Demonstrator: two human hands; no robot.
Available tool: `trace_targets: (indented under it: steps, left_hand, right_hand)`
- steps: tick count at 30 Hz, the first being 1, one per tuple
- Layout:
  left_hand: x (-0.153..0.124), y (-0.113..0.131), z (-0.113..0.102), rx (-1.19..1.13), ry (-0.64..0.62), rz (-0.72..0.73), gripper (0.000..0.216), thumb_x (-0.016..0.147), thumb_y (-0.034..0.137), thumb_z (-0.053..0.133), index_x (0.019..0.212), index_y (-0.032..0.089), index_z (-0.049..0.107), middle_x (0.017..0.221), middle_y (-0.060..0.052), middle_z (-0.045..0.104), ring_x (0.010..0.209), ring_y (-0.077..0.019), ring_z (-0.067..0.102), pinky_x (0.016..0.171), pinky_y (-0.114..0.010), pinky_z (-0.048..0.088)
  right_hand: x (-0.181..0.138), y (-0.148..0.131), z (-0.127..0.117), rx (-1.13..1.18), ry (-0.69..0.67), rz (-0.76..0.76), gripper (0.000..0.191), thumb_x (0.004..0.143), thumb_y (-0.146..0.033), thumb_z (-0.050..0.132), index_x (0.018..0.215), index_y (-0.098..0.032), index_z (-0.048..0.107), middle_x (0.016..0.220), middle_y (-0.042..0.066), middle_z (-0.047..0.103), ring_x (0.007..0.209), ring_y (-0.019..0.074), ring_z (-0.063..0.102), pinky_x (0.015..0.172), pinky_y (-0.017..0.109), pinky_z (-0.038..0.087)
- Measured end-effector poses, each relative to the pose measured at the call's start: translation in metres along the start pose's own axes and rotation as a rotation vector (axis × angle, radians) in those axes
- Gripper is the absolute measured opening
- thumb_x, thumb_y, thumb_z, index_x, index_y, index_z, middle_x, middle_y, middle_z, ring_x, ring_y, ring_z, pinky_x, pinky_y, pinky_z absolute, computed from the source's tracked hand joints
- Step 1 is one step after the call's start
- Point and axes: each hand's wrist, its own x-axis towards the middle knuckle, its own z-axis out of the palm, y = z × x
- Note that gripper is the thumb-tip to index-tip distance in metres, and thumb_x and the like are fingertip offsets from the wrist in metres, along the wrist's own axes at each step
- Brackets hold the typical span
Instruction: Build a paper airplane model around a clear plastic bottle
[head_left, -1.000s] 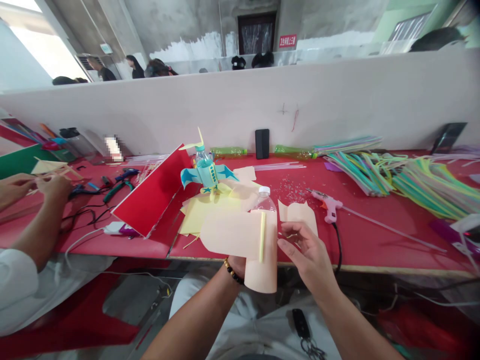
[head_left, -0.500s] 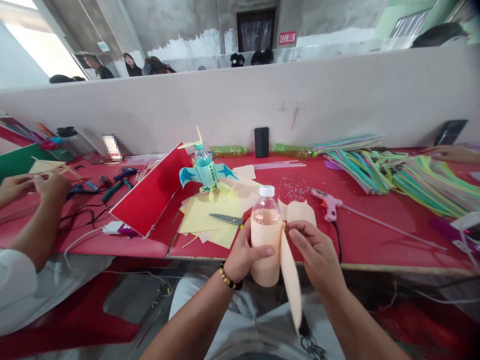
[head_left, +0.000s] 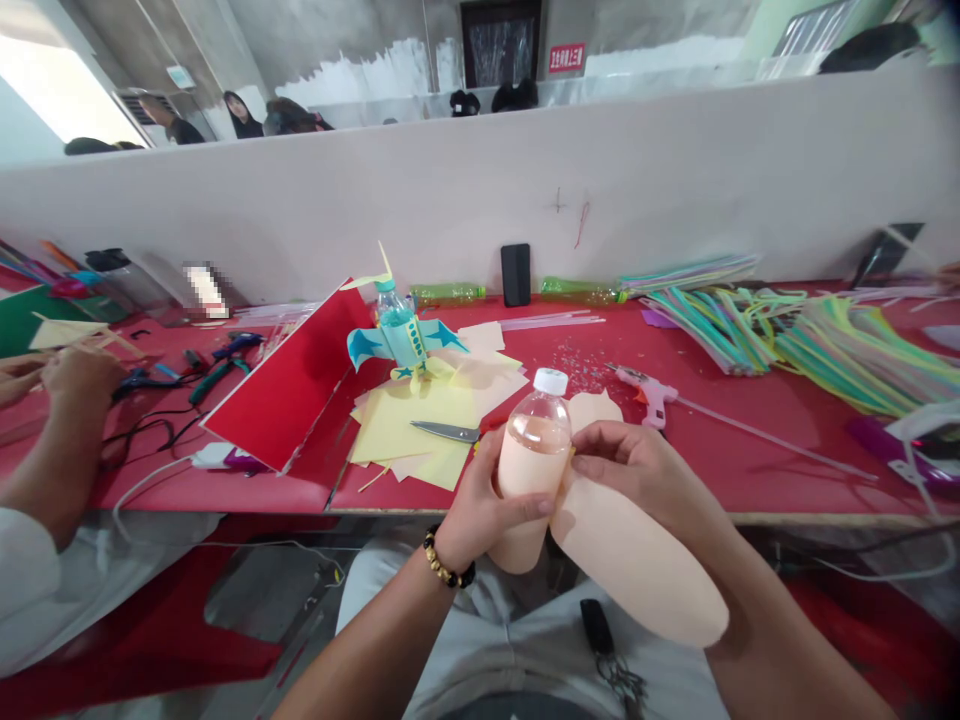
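My left hand (head_left: pixel 499 500) is wrapped round a clear plastic bottle (head_left: pixel 551 405) with a white cap and a peach paper sleeve. At the bottle's right side, my right hand (head_left: pixel 630 455) pinches the upper end of a long peach paper wing (head_left: pixel 637 560). That end lies against the sleeve; whether it is stuck there I cannot tell. Beyond my left hand, scissors (head_left: pixel 446 431) lie on yellow paper sheets (head_left: pixel 390 440). A blue bottle airplane (head_left: pixel 405 340) with star-marked wings and a cream propeller stands behind them.
A pink glue gun (head_left: pixel 652 395) with a long glue stick lies on the red table (head_left: pixel 739 470) at right. Bundles of coloured strips (head_left: pixel 847 350) are farther right. A red board (head_left: pixel 289 380) leans at left, beside a co-worker's hand (head_left: pixel 79 375). A phone (head_left: pixel 516 275) stands against the partition.
The paper wing has swung out to the right and now shows its broad face. The bottle has tilted, its cap leaning right. Both hands keep their hold.
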Motion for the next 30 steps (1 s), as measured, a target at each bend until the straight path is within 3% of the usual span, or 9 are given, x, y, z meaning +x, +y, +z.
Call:
trace_targets:
  steps: [7,16,19,23,27,29,30]
  left_hand:
    - [-0.001,0.005,0.0,-0.181,-0.07,-0.131,0.073,0.062,0.019,0.081,0.127,0.022,0.05,0.122,-0.011,0.061,0.106,-0.0298,0.059,0.089,-0.041,0.049]
    - [0.002,0.007,0.0,-0.253,-0.095,-0.137,0.068,0.062,0.017,0.08,0.124,0.02,0.052,0.12,-0.012,0.063,0.103,-0.0288,0.061,0.086,-0.041,0.05]
    - [0.004,0.007,-0.001,-0.266,-0.058,-0.142,0.067,0.062,0.017,0.08,0.123,0.021,0.053,0.118,-0.011,0.063,0.103,-0.0291,0.061,0.087,-0.042,0.05]
    - [0.01,0.006,-0.001,-0.286,0.039,-0.099,0.066,0.063,0.019,0.079,0.123,0.023,0.052,0.121,-0.009,0.062,0.104,-0.0282,0.06,0.089,-0.042,0.049]
    - [0.019,0.006,-0.001,-0.29,0.135,-0.048,0.068,0.063,0.018,0.08,0.123,0.025,0.048,0.119,-0.007,0.062,0.104,-0.0252,0.06,0.089,-0.04,0.049]
    - [0.022,0.006,0.0,-0.294,0.177,-0.022,0.068,0.063,0.019,0.08,0.122,0.025,0.046,0.118,-0.007,0.062,0.105,-0.0246,0.059,0.088,-0.039,0.05]
    - [0.023,0.006,0.001,-0.298,0.187,-0.012,0.067,0.064,0.02,0.079,0.122,0.024,0.046,0.119,-0.008,0.061,0.105,-0.0245,0.059,0.087,-0.038,0.05]
  right_hand:
    - [0.005,-0.002,-0.006,-0.03,-0.056,0.029,0.018,0.072,-0.032,0.069,0.083,-0.017,0.068,0.076,0.002,0.067,0.062,0.0138,0.06,0.056,0.025,0.046]
    - [0.018,0.001,-0.012,0.006,-0.106,0.095,0.022,0.067,-0.035,0.075,0.081,-0.019,0.068,0.071,0.0,0.068,0.059,0.0138,0.06,0.055,0.026,0.045]
    - [0.024,0.001,-0.02,0.094,-0.097,0.077,0.025,0.071,-0.041,0.072,0.084,-0.019,0.068,0.076,0.002,0.069,0.066,0.0153,0.063,0.062,0.027,0.049]
    - [0.025,0.01,-0.036,0.255,0.188,-0.102,0.034,0.082,-0.051,0.059,0.087,-0.019,0.068,0.086,0.007,0.07,0.08,0.0197,0.066,0.076,0.034,0.051]
    - [0.012,0.034,-0.034,0.255,0.571,-0.314,0.026,0.085,-0.046,0.055,0.085,-0.022,0.065,0.082,0.005,0.067,0.074,0.0195,0.063,0.073,0.035,0.052]
    - [-0.001,0.048,-0.023,0.206,0.604,-0.362,0.027,0.086,-0.047,0.053,0.088,-0.022,0.065,0.085,0.007,0.066,0.078,0.0212,0.063,0.074,0.036,0.051]
    - [-0.007,0.054,-0.016,0.171,0.538,-0.353,0.03,0.085,-0.049,0.054,0.094,-0.022,0.064,0.091,0.009,0.066,0.083,0.0231,0.064,0.076,0.037,0.051]
